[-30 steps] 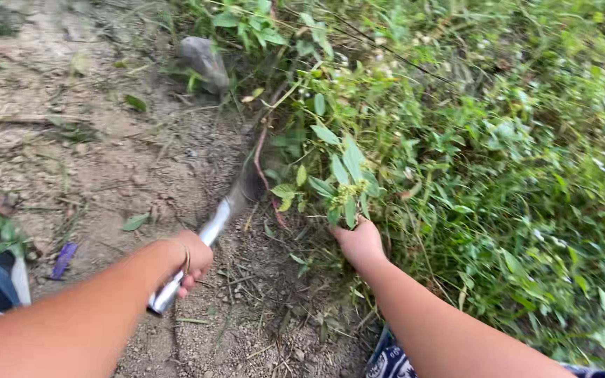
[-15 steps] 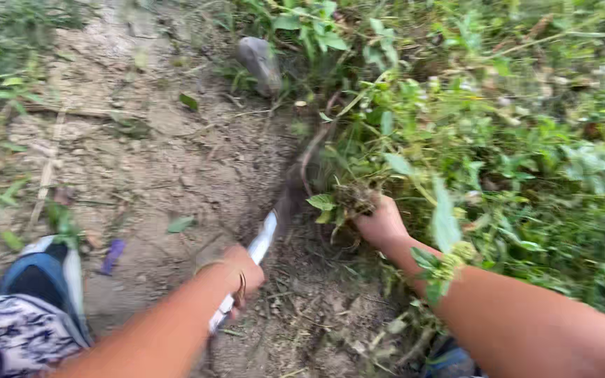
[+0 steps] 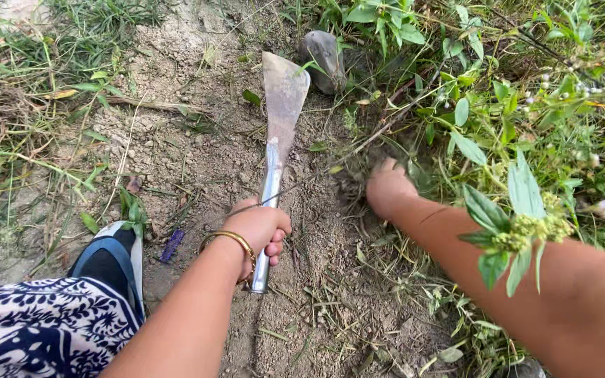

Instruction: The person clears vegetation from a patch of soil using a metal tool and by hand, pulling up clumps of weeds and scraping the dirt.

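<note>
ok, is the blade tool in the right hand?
No, the left hand grips the metal handle of the blade tool; the right hand is down in the weeds.

Bare, crumbly brown dirt ground (image 3: 197,161) in daylight, strewn with dry stalks; a grey stone (image 3: 322,57) near its far edge, leafy green weeds (image 3: 561,133) along the right.

My left hand (image 3: 259,227) now holds the weeding tool (image 3: 278,133) still and pulled back, its flat blade clear on the bare soil (image 3: 197,168) instead of blurred among stems. My right hand (image 3: 386,187) reaches deeper into the weeds (image 3: 456,133).
</note>
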